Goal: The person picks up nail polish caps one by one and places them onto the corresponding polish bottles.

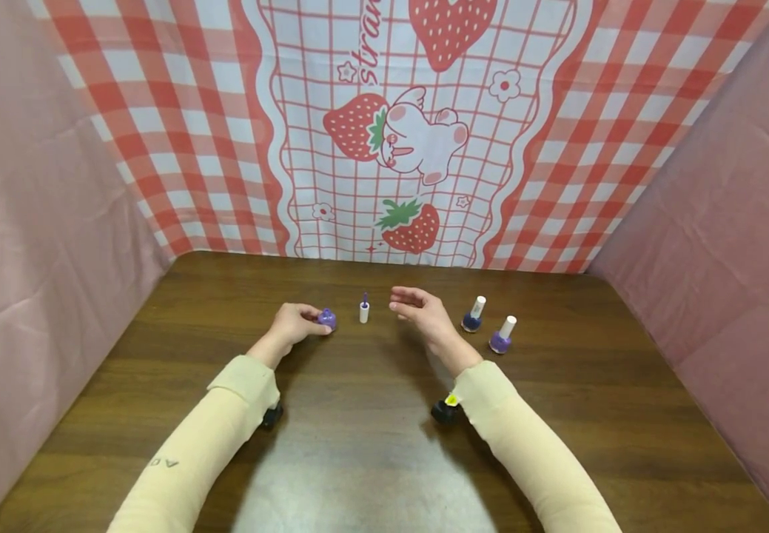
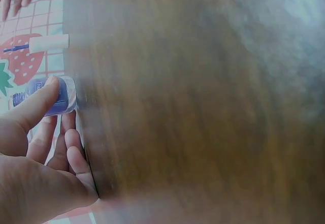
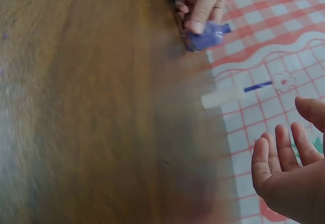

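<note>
Right hand (image 1: 424, 311) hovers open just right of the upright white brush cap (image 1: 364, 311); left hand (image 1: 294, 323) grips the small purple polish bottle (image 1: 327, 319) beyond.

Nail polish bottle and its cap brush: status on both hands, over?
Left hand pinches the open purple bottle. Right hand open, holding nothing, beside the upright cap brush. Two capped bottles stand right of it, clear.

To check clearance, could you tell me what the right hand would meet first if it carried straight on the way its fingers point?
Probably the upright white cap with its brush: the right hand's fingers point left at it.
</note>
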Motion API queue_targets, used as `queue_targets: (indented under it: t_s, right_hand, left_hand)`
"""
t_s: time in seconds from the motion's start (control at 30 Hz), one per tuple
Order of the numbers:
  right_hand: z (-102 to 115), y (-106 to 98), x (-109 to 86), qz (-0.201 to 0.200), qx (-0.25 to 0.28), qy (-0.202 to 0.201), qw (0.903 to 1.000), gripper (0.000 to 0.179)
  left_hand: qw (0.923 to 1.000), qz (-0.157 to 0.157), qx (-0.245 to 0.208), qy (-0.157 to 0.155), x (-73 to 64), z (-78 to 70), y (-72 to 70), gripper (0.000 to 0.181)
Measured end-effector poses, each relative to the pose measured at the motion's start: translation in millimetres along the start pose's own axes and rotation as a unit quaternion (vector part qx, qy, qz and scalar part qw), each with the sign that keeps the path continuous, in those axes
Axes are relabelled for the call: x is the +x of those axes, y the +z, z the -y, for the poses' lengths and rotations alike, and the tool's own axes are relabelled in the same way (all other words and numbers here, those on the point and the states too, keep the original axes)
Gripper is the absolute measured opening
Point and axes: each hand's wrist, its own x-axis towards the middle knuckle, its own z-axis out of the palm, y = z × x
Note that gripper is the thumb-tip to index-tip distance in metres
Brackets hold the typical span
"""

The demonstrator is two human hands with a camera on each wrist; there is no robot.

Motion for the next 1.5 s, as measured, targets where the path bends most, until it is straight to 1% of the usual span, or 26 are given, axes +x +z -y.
queue_targets:
  t_s: [0.2, 0.3, 0.4, 0.63, 0.77, 0.97, 1.13, 1.3, 1.5]
  right_hand:
    - [-13, 14, 11.6, 0.026, -0.017, 0.021, 0.9993, 0.048]
    - [-18, 19, 16.9, 0.039, -0.031, 0.031, 0.9983, 0.047]
    - [-21, 23, 20.9, 0.041, -0.052, 0.029, 0.9974, 0.045]
    - [-23, 32, 27.2, 0.047, -0.097, 0.004, 0.9942, 0.042]
    - [-23, 36, 29.0, 0.043, -0.130, 0.004, 0.9906, 0.041]
    - [-22, 38, 30.9, 0.038, -0.159, 0.007, 0.9865, 0.039]
    - [-22, 39, 32.3, 0.036, -0.185, 0.005, 0.9820, 0.033]
    - [-23, 40, 33.3, 0.033, -0.194, 0.003, 0.9805, 0.028]
    - [-21, 40, 32.2, 0.031, -0.195, 0.012, 0.9803, 0.029]
  left_hand:
    - [1.0000, 0.000, 0.005, -0.004, 0.5, -1.6, -1.8, 0.041]
    - [1.0000, -0.002, 0.003, -0.004, 1.0, -1.9, -2.5, 0.041]
    - [1.0000, -0.004, 0.001, -0.003, 1.3, -2.0, -2.9, 0.041]
    - [0.9999, -0.007, -0.003, -0.009, 1.2, -1.8, -1.6, 0.041]
    - [0.9999, -0.008, -0.005, -0.010, 1.2, -2.6, 0.2, 0.041]
    - [0.9998, -0.008, -0.004, -0.016, 0.8, -2.8, 2.6, 0.040]
    - [0.9999, -0.007, -0.004, -0.012, 0.3, -1.0, 3.3, 0.041]
    - [0.9999, -0.009, -0.002, -0.015, -0.5, 0.3, 2.6, 0.042]
    - [0.9998, -0.013, 0.015, 0.000, -0.8, -1.3, 2.7, 0.039]
